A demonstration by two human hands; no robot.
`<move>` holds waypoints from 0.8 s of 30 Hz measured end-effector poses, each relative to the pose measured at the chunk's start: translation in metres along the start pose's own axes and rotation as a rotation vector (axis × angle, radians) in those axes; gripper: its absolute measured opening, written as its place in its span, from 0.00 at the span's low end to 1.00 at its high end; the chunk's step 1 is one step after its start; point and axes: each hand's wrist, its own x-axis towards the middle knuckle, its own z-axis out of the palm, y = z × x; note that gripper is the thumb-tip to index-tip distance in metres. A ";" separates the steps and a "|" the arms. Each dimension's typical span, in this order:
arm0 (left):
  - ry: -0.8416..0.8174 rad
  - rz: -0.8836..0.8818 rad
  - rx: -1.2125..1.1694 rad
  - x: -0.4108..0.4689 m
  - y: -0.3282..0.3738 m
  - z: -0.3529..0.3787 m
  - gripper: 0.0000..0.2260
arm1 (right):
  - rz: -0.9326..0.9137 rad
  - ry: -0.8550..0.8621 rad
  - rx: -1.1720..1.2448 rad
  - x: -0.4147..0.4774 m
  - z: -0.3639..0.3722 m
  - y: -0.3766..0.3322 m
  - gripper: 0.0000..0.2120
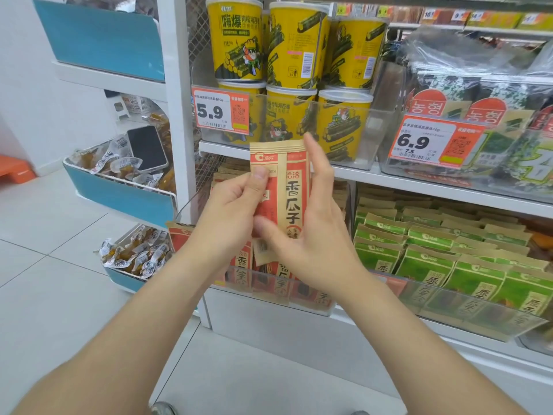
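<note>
Head view: left hand (230,205) pinches red packet (287,187) edge; right hand (311,229) alongside

My one camera rides on my head, wide-angled, facing forward and down at the shelf (419,182) from close by; my left hand (230,214), right hand (317,235) and the seed packet (287,187) sit mid-frame.
</note>
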 end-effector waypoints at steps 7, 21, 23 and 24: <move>0.113 0.072 0.028 0.005 -0.008 -0.006 0.09 | 0.220 0.139 0.239 0.011 -0.007 0.014 0.10; 0.147 0.238 0.667 0.001 -0.005 -0.008 0.27 | 0.062 0.158 -0.014 0.002 -0.005 0.016 0.12; 0.137 0.252 0.705 -0.001 -0.003 -0.007 0.25 | 0.040 0.189 -0.014 0.001 -0.004 0.015 0.11; 0.134 0.259 0.706 -0.002 -0.003 -0.005 0.24 | 0.029 0.202 -0.011 0.001 -0.004 0.014 0.11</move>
